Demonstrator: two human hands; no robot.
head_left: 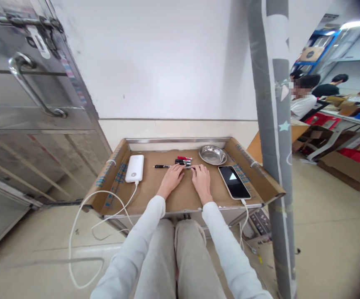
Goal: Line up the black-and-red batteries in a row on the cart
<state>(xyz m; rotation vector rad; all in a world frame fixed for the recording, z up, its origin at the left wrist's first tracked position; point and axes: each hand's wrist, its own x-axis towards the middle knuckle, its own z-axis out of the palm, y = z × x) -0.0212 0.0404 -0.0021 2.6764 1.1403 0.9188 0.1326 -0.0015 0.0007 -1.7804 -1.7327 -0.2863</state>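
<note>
A slim black pen (pixel 161 166) lies crosswise just above the cardboard-covered table top. My left hand (pixel 171 179) has its fingers closed over the middle of it. At the pen's right, silvery end, the fingertips of my right hand (pixel 201 180) are pinched together, and the fingers hide part of that end. Just beyond my fingers, a red pen (pixel 184 158) and a black pen (pixel 180 161) lie side by side. A round metal dish (pixel 212 155) sits to their right, near the back edge.
On the left lies a white power bank (pixel 135 168) with a white cable (pixel 71 241) looping off the table. A phone (pixel 234 182), also cabled, lies at right. Cardboard flaps (pixel 254 170) edge the table (pixel 149 195). A wrapped pillar (pixel 276 124) stands close right; people sit beyond.
</note>
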